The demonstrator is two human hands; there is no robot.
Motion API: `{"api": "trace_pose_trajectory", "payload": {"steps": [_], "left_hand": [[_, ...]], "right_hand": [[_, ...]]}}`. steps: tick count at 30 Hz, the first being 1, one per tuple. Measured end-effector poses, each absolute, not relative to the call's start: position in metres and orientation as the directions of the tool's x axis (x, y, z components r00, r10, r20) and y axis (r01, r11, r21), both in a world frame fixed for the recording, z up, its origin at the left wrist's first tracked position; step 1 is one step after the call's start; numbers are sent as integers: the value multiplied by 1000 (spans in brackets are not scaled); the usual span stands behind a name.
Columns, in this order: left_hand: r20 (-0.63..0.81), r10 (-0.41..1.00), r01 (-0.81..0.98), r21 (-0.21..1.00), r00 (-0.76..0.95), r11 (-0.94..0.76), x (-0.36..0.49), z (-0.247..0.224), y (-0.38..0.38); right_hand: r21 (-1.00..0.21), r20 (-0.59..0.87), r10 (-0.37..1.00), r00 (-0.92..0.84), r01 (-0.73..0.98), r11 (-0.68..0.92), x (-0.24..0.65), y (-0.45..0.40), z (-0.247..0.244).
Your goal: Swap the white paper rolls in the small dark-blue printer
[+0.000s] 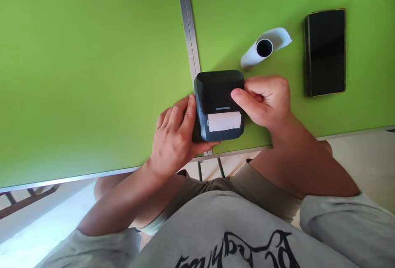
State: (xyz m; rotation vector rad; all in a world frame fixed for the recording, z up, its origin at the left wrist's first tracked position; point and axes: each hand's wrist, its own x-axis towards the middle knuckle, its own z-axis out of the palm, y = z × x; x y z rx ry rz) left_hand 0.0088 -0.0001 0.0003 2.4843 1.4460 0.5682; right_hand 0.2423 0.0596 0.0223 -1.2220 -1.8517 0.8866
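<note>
A small dark label printer (219, 91) stands at the table's near edge, over the metal seam. White label paper (224, 122) sticks out of the slot on its near side. My left hand (177, 130) grips the printer's left side, fingers along the wall and thumb at the near bottom edge. On the other side is my right hand (268, 97), its thumb pressed on the top right of the casing and its fingers curled against the right side. Just beyond the printer is a white paper roll (253, 56) with a black core and a loose flap.
A dark phone (327, 52) lies at the right on the green folding table (92, 62). A metal seam (187, 21) divides the tabletop. My legs and lap are below the table's near edge.
</note>
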Motion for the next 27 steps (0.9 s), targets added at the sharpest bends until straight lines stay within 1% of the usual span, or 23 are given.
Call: {"api": "trace_pose_trajectory", "payload": {"steps": [4,10,15,18,21,24,26,27], "left_hand": [[203,867,793,350,455,-498,8,1,1],[187,867,801,331,462,-498,9,0,2],[209,861,793,337,464,-508,9,0,2],[198,866,795,344,458,-499,9,1,2],[191,866,791,352,462,-500,9,1,1],[186,870,786,373,457,-493,8,1,1],[176,874,783,391,452,-484,7,0,0],[173,875,780,398,453,-483,7,0,0]], "right_hand": [[-864,185,938,-293,406,297,243,61,22],[-858,275,912,-304,352,376,242,61,22],[-852,292,926,-239,374,365,240,57,20],[-885,278,939,-204,325,333,244,55,18],[-899,238,937,-255,307,312,251,57,14],[-888,235,922,-308,317,333,256,58,11],[-873,276,910,-311,314,372,255,59,10],[-859,319,903,-289,314,404,253,59,12]]}}
